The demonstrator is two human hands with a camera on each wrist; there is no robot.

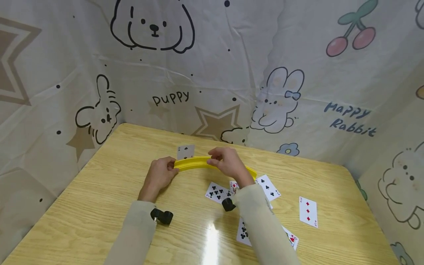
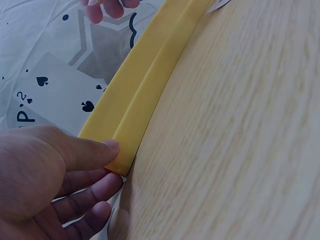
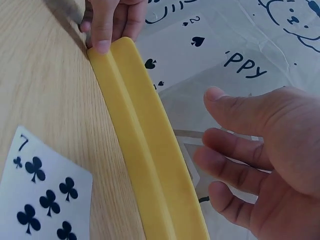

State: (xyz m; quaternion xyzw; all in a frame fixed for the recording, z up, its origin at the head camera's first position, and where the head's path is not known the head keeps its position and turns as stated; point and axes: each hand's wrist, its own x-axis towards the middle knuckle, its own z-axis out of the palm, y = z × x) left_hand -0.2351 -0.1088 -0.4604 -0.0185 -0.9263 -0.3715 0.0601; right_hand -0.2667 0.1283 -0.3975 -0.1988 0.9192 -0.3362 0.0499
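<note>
A curved yellow card rack (image 1: 192, 163) (image 2: 145, 85) (image 3: 145, 145) lies on the wooden table (image 1: 99, 191). My left hand (image 1: 162, 173) (image 2: 55, 175) pinches its left end, thumb on top and fingers behind. My right hand (image 1: 226, 162) (image 3: 260, 150) hovers just behind the rack's middle with loosely curled fingers, holding nothing. A two of spades (image 1: 185, 151) (image 2: 55, 95) (image 3: 185, 45) stands upright in the rack near the left end.
Loose cards lie face up on the near right of the table: a seven of clubs (image 1: 218, 192) (image 3: 42, 195), a black-suited card (image 1: 268, 187), a three of diamonds (image 1: 308, 211) and others by my right sleeve (image 1: 243, 232). Printed cloth walls (image 1: 212, 73) enclose the table.
</note>
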